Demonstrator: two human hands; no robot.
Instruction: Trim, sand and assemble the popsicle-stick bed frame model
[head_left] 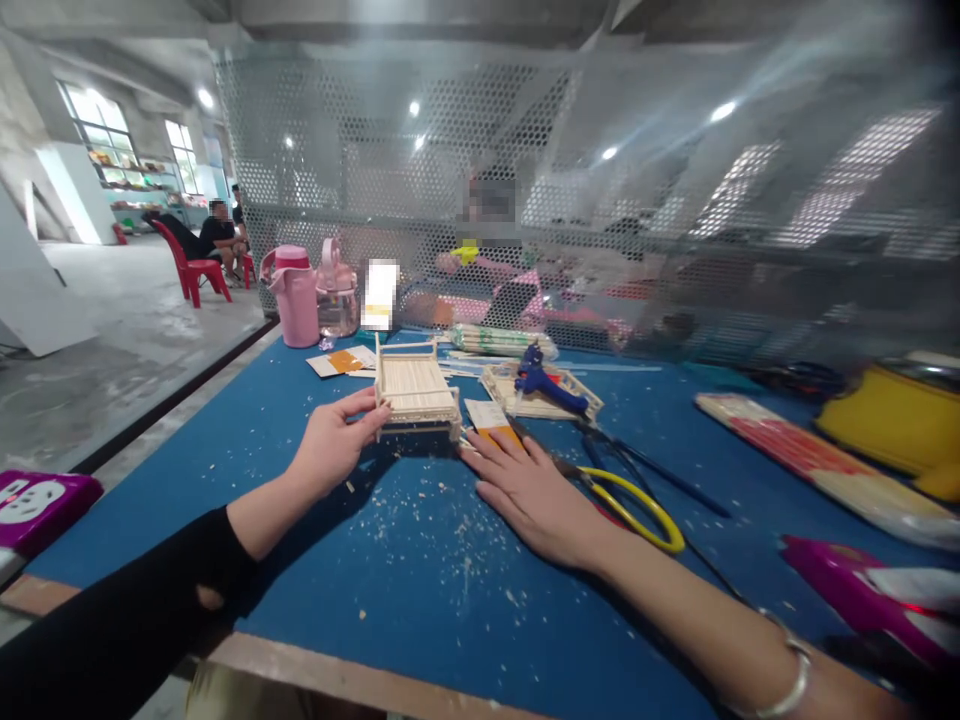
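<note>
The left hand point(335, 440) pinches the near-left corner post of the wooden stick bed model point(417, 392) at frame centre. The right hand point(529, 490) lies flat and spread on the blue tabletop point(420, 590), just right of it.

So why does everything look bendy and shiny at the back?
In the head view, the wide lens curves the blue table edge; ceiling lights glare off the mesh screen, hazing it; the left hand and stick model stay sharp.
</note>
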